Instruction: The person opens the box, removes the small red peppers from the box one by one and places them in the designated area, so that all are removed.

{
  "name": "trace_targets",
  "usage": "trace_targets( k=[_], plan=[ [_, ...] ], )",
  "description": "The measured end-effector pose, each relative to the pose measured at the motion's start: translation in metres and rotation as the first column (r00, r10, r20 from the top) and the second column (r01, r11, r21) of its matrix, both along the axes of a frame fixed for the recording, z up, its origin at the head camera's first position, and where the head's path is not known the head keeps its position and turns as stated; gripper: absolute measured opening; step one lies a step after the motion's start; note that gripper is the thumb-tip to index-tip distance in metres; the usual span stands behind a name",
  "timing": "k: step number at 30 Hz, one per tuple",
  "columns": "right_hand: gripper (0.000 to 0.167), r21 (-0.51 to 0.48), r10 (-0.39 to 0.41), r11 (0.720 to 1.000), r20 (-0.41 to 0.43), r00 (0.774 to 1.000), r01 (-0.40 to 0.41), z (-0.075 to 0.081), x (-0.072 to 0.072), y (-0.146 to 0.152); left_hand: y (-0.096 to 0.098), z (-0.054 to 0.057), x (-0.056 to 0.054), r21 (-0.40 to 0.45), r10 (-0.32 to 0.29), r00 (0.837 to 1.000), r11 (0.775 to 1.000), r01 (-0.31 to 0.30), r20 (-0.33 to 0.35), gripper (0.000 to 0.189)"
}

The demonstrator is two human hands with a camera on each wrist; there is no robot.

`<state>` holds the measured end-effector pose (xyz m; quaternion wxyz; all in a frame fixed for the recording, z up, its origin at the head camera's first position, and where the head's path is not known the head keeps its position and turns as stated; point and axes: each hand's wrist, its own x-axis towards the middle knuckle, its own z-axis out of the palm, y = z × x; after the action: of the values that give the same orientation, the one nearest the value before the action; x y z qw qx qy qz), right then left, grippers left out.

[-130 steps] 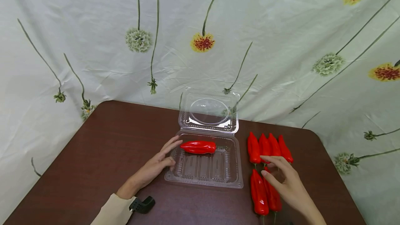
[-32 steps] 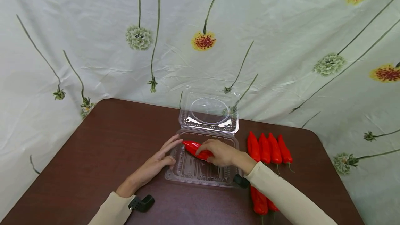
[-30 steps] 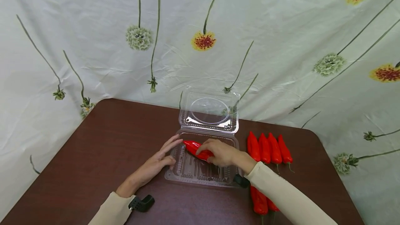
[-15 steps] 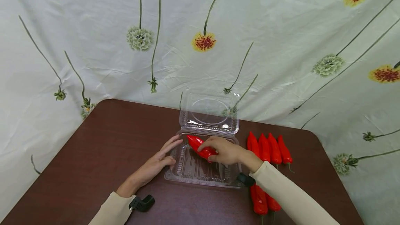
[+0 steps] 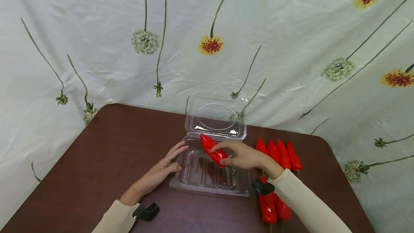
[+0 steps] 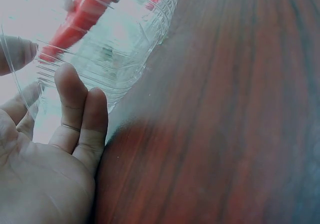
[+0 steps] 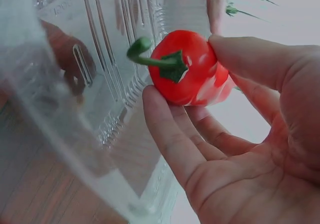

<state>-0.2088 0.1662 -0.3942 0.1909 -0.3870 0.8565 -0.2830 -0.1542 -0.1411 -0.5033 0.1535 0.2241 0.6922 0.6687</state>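
Observation:
A glossy red chili pepper [image 5: 213,150] with a green stem [image 7: 172,66] is pinched between the thumb and fingers of my right hand [image 5: 242,155]. The pepper is tilted, its tip pointing up and left, above the base of a clear plastic clamshell container [image 5: 210,190]. In the right wrist view the stem end faces the camera. My left hand [image 5: 158,172] rests against the container's left side, fingers mostly extended and touching the wall. In the left wrist view its fingertips [image 6: 70,83] lie against the ribbed plastic.
The container's lid [image 5: 216,118] stands raised behind the base. At the right, several red peppers [image 5: 284,155] lie in a back row, with two more [image 5: 267,208] in front, partly behind my right forearm. The brown table [image 5: 139,132] ends at a flowered cloth [image 5: 106,46].
My right hand came from the peppers at the right to the one in the container. It has since tilted and raised that pepper. My left hand has stayed put.

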Motion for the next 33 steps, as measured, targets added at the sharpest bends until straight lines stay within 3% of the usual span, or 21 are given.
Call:
trace_targets(
  k=[4,7,11,21,33],
  plan=[
    [0.042,-0.055,-0.031,0.998,0.104,0.994,0.037,0.000,0.000,0.012,0.000,0.000,0.000,0.000,0.000,1.000,1.000,0.000,0.000,0.066],
    [0.043,-0.098,-0.064,0.991,0.210,0.976,0.086,0.000,0.002,0.020,0.001,0.000,0.000,-0.001,0.002,1.000,1.000,-0.002,0.003,0.066],
    [0.043,-0.138,-0.083,0.982,0.284,0.955,0.126,-0.001,0.006,0.031,0.001,0.000,0.001,-0.007,0.004,1.000,1.000,-0.004,0.012,0.066],
    [0.045,-0.183,-0.093,0.972,0.274,0.957,0.147,-0.004,0.015,0.051,0.001,0.001,0.001,-0.004,0.001,1.000,1.000,-0.001,0.014,0.066],
    [0.043,-0.169,-0.209,0.950,0.276,0.938,0.262,0.001,0.034,0.081,0.001,0.000,0.001,0.009,-0.006,1.000,1.000,0.006,0.018,0.066]
  ],
)
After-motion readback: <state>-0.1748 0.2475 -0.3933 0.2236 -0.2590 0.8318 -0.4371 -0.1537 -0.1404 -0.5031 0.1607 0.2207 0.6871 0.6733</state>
